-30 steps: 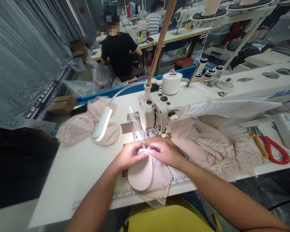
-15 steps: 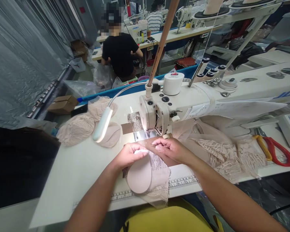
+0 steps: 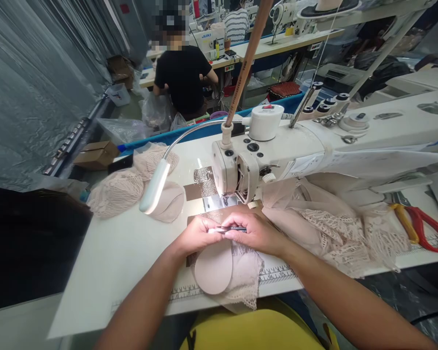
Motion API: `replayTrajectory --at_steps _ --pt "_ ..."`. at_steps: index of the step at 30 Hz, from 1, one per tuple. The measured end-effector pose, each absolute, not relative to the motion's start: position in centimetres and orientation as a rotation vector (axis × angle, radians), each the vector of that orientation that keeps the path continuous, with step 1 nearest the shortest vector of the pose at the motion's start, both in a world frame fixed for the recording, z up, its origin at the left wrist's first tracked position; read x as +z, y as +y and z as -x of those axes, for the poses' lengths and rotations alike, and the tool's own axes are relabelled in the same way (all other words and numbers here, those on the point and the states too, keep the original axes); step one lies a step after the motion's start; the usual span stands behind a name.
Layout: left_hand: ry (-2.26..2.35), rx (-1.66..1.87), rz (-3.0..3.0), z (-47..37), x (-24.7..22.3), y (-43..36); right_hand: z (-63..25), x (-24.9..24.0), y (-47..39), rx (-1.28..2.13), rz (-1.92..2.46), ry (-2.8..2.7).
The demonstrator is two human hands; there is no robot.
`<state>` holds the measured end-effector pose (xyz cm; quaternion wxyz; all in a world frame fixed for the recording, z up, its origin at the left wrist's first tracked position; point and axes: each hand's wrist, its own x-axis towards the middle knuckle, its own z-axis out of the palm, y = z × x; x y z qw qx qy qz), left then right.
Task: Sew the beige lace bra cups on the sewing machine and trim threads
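A pale pink cup-shaped pad [image 3: 213, 270] with lace fabric [image 3: 246, 277] beside it hangs toward the table's front edge. My left hand [image 3: 200, 235] pinches the pad's top edge between thumb and fingers. Against it, my right hand [image 3: 253, 233] is closed on a small dark metal tool [image 3: 235, 229], whose tip meets the pad's edge at my left fingertips. Both hands are just in front of the sewing machine's needle area [image 3: 224, 197], under the lamp's light.
The lamp [image 3: 155, 187] stands at left beside beige lace cups [image 3: 117, 193]. Lace fabric [image 3: 324, 223] is heaped at right, near red-handled scissors [image 3: 428, 228]. The machine head [image 3: 226, 165] rises behind my hands. A person in black [image 3: 182, 78] sits beyond.
My right hand has moved in to meet my left hand, and the tool now lies across at the pad's top edge. The whole view has shifted slightly.
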<state>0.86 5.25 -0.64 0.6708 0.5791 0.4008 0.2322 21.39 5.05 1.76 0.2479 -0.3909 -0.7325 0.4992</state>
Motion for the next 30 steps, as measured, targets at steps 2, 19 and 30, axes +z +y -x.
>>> replayTrajectory --at_steps 2,19,30 --pt "0.904 0.514 -1.319 -0.9 -0.6 5.3 -21.1 1.7 5.0 1.311 1.068 -1.991" --pt "0.762 0.385 -1.4 0.8 0.8 5.8 -21.0 0.8 5.3 1.431 1.165 -1.988" --pt "1.04 0.378 -1.671 2.3 2.1 5.4 -21.4 0.8 5.1 1.352 1.194 -2.056"
